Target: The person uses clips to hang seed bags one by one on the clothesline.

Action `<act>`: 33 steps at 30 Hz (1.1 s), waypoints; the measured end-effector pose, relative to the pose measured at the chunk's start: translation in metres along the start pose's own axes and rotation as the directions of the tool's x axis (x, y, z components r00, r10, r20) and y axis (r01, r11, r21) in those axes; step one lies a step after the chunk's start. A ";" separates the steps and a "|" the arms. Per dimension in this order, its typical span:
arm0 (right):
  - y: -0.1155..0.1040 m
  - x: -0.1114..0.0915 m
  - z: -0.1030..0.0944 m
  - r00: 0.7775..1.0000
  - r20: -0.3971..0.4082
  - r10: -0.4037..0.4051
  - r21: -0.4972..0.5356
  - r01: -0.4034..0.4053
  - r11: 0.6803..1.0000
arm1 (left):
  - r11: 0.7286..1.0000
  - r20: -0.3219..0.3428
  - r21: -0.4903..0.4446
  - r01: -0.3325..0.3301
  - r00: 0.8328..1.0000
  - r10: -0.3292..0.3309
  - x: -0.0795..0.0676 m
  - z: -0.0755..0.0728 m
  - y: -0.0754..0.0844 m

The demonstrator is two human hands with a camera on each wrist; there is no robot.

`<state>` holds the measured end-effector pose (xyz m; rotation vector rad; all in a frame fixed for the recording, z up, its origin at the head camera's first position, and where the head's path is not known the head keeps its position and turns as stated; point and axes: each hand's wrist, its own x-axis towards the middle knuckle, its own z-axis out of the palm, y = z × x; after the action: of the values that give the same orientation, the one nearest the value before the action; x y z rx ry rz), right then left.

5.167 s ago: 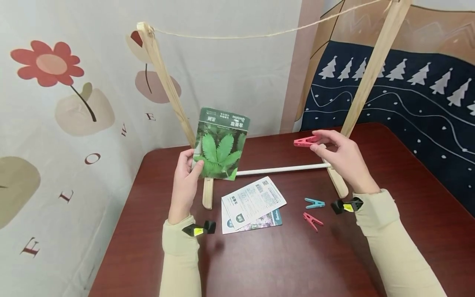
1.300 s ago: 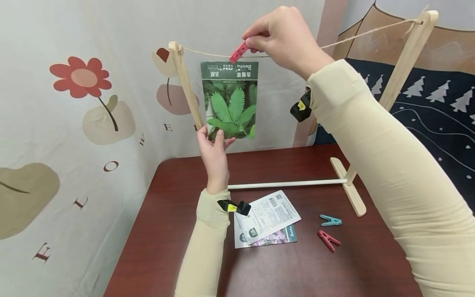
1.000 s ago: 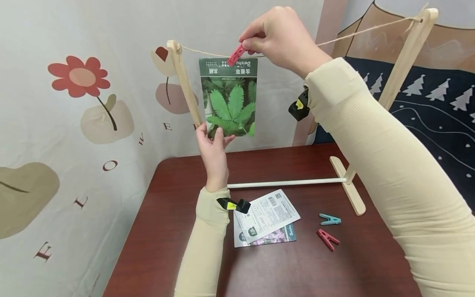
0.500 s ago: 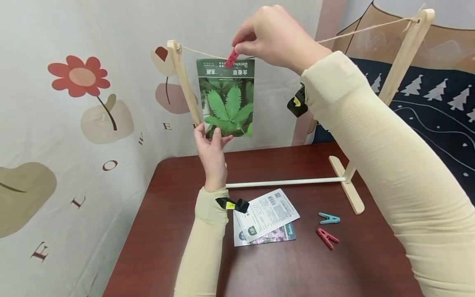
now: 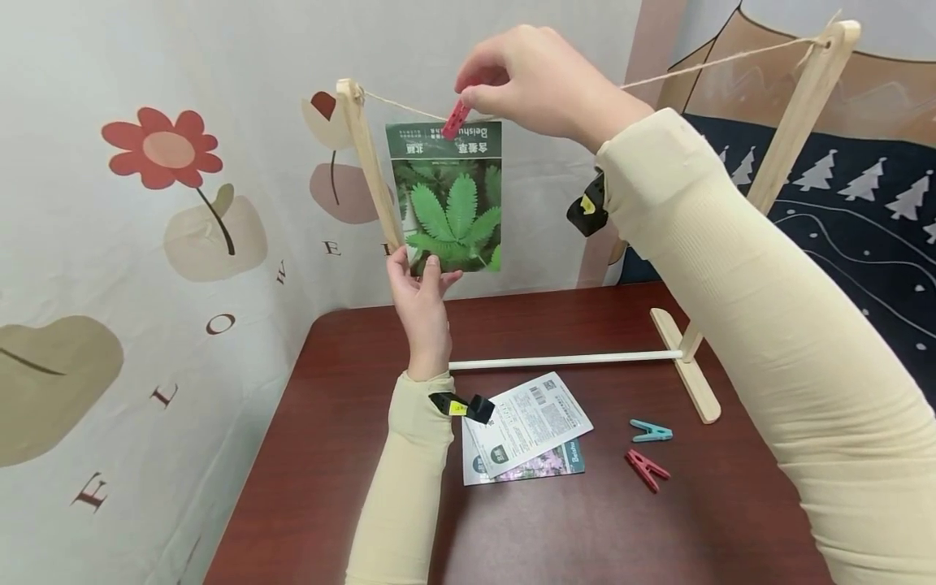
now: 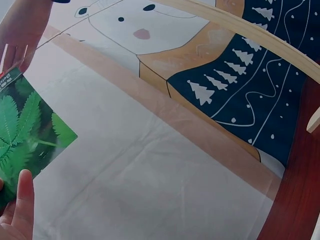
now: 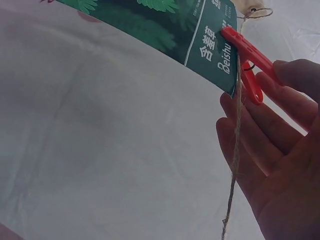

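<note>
A green seed packet (image 5: 453, 195) with a leaf picture hangs upright against the twine (image 5: 402, 104), its top edge at the line. My left hand (image 5: 420, 301) holds its lower left corner, thumb in front and fingers behind. A red clothespin (image 7: 250, 55) straddles the packet's top edge and the twine, its handles spread apart. My right hand (image 5: 541, 85) has its thumb and index finger at those handles, the other fingers extending behind the twine in the right wrist view. In the left wrist view, the packet (image 6: 30, 125) shows beside a left fingertip.
A wooden frame with a left post (image 5: 366, 162) and right post (image 5: 800, 114) carries the twine; a white rod (image 5: 563, 360) joins its base. On the brown table (image 5: 541, 536) lie overlapping seed packets (image 5: 534, 418), a blue clothespin (image 5: 651, 431) and another red clothespin (image 5: 647, 470).
The packet and red clothespin have risen from over the table to the twine. Over the last second, the clothespin slid down over the packet's top edge; the right hand's grip on it has loosened.
</note>
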<state>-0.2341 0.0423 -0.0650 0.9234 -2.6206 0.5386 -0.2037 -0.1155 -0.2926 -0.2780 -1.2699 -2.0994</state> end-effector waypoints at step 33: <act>0.010 -0.006 0.008 0.997 0.076 -0.010 0.047 0.007 0.999 | 0.994 -0.022 0.075 0.076 0.997 -0.075 -0.011 -0.010 -0.019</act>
<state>-0.2371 0.0489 -0.0772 0.9875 -2.6805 0.5753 -0.2061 -0.1136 -0.3168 -0.1781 -1.3648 -2.1060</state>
